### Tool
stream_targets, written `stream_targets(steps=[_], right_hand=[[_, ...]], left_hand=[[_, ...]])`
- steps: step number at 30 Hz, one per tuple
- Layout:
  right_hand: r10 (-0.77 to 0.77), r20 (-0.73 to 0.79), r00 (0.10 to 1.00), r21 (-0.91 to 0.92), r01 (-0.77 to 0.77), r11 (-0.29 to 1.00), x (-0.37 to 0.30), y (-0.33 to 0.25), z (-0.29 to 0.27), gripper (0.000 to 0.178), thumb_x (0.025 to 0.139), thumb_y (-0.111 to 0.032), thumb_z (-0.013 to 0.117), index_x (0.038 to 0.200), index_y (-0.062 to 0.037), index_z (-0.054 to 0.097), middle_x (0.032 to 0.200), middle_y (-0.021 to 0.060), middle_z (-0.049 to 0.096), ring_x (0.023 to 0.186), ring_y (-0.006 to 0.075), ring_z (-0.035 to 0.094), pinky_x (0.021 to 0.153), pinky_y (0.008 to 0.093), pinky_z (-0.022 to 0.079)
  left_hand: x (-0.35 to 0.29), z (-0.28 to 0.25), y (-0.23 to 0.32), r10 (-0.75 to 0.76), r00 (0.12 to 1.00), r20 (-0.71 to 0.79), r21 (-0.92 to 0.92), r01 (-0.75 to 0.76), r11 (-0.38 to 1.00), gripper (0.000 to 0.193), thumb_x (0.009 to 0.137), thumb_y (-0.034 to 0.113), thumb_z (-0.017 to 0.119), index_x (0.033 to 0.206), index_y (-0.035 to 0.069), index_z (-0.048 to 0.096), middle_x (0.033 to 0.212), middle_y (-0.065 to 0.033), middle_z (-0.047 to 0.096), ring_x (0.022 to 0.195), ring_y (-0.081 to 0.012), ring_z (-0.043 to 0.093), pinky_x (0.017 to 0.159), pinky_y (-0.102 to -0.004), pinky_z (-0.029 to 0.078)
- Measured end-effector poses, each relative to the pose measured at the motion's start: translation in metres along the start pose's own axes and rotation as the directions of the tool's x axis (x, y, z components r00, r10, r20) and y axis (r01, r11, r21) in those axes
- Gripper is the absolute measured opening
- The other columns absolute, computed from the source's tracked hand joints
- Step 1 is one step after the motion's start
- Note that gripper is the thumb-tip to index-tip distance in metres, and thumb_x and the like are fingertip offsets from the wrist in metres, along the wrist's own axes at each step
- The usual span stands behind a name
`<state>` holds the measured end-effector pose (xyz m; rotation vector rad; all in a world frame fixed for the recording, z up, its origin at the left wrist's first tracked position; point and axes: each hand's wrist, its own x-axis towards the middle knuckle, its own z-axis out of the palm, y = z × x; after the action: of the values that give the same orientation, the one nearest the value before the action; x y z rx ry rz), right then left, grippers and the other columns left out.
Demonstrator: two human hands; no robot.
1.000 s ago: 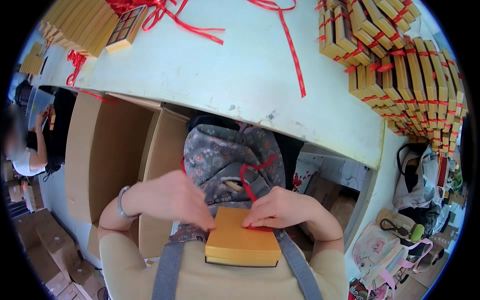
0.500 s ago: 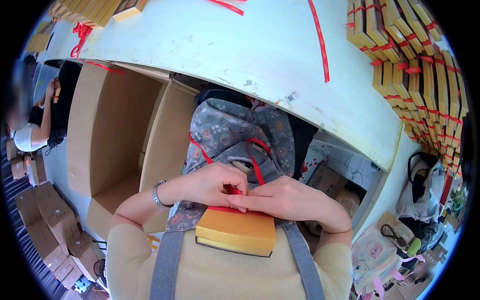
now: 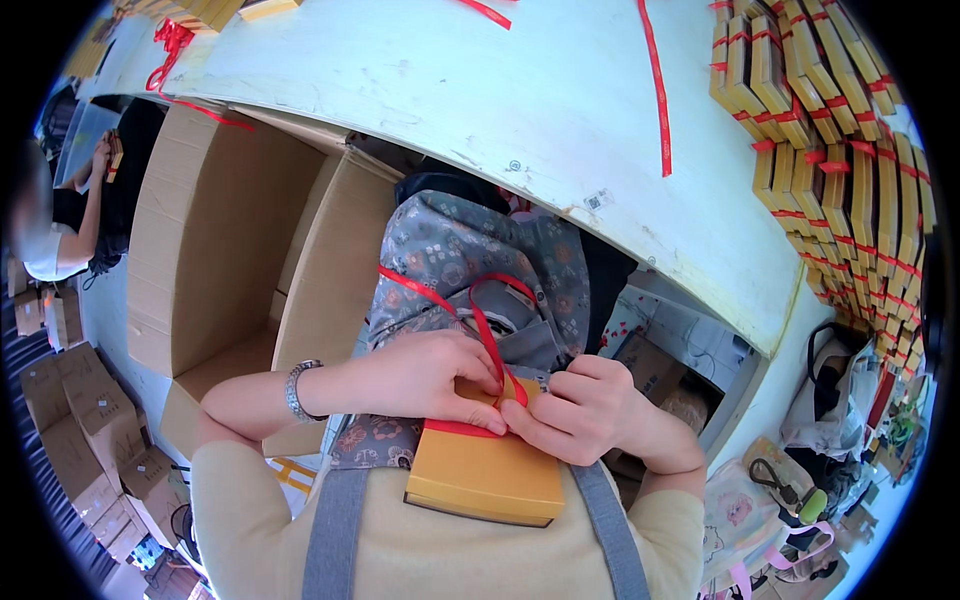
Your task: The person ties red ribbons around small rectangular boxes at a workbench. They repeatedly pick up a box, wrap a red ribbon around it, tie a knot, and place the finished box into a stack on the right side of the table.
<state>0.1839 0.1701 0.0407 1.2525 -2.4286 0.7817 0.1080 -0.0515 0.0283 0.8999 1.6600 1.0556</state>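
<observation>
Red ribbon point(image 3: 487, 340) has swung across since the frame half a second earlier: the strand that hung on the left now slants over the floral apron point(image 3: 480, 235) and meets its partner just beyond the hands, where one length stands up in a curved loop. The right hand point(image 3: 590, 410) has drawn slightly right and its fingers have curled tighter, leaving more of the box top in sight. That suggests the two ends are now crossed above the box but not yet pulled snug.

The gold box point(image 3: 485, 475) sits in the near middle, against the wearer's front, a little skewed, a red band lying across the far part of its lid. The left hand point(image 3: 440, 375) bends over that band, thumb pressed down on it; whether its fingertips also grip a strand cannot be told. The right hand pinches ribbon between thumb and forefinger, almost touching the left thumb.

Beyond, a white table point(image 3: 420, 80) carries a loose red strip point(image 3: 655, 80) and, at far right, stacked boxes point(image 3: 870, 200) banded in red. An open cardboard carton point(image 3: 330, 260) stands on the left; farther left, a co-worker's hand point(image 3: 102, 155) holds a small item.
</observation>
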Motion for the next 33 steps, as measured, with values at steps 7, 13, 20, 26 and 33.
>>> stream_targets(steps=[7,13,20,26,33], right_hand=[[0.049,-0.120,0.992,0.042,-0.044,0.998,-0.009,-0.003,0.007,0.017,0.053,-0.015,0.065,0.069,-0.0114,0.061,0.069,-0.0031,0.045,0.059,0.0102,0.044,0.048,0.0240,0.030],[0.061,-0.144,0.988,0.089,-0.048,0.995,-0.012,-0.005,0.008,0.019,0.049,-0.015,0.062,0.067,-0.0110,0.059,0.068,-0.0026,0.045,0.060,0.0107,0.045,0.047,0.0242,0.031],[0.126,-0.079,0.989,0.134,-0.114,0.984,-0.011,-0.002,0.006,0.016,0.056,-0.015,0.066,0.070,-0.0114,0.060,0.075,-0.0021,0.050,0.065,0.0123,0.050,0.050,0.0244,0.036],[0.122,0.065,0.990,0.361,-0.137,0.922,0.003,0.017,-0.016,0.012,0.061,-0.015,0.068,0.070,-0.0115,0.061,0.090,0.0023,0.056,0.083,0.0170,0.054,0.063,0.0289,0.042],[-0.155,0.291,0.944,0.119,0.125,0.985,0.014,0.032,-0.021,0.010,0.061,-0.013,0.064,0.069,-0.0108,0.058,0.082,-0.0003,0.056,0.075,0.0155,0.050,0.058,0.0272,0.037]], left_hand=[[0.006,0.004,0.007,-0.243,0.956,0.168,-0.366,0.289,0.885,0.028,0.074,0.025,0.083,0.080,0.004,0.066,0.098,-0.0067,0.064,0.098,-0.0220,0.058,0.087,-0.0338,0.047],[0.015,-0.002,0.007,0.176,0.984,0.028,0.089,-0.178,0.980,0.030,0.074,0.035,0.081,0.079,0.009,0.066,0.113,-0.0061,0.057,0.116,-0.0277,0.044,0.100,-0.0402,0.034],[0.022,-0.008,0.003,0.269,0.945,0.187,0.189,-0.303,0.934,0.028,0.077,0.038,0.076,0.077,0.012,0.066,0.116,-0.0056,0.053,0.119,-0.0283,0.040,0.101,-0.0428,0.025],[0.016,-0.007,0.005,0.256,0.958,0.132,0.190,-0.278,0.941,0.032,0.081,0.040,0.072,0.072,0.013,0.058,0.111,-0.0060,0.053,0.115,-0.0257,0.042,0.097,-0.0404,0.027],[0.006,-0.009,0.017,0.340,0.936,0.093,0.425,-0.347,0.836,0.028,0.084,0.033,0.069,0.072,0.013,0.054,0.092,-0.0034,0.057,0.095,-0.0208,0.053,0.095,-0.0385,0.032]])
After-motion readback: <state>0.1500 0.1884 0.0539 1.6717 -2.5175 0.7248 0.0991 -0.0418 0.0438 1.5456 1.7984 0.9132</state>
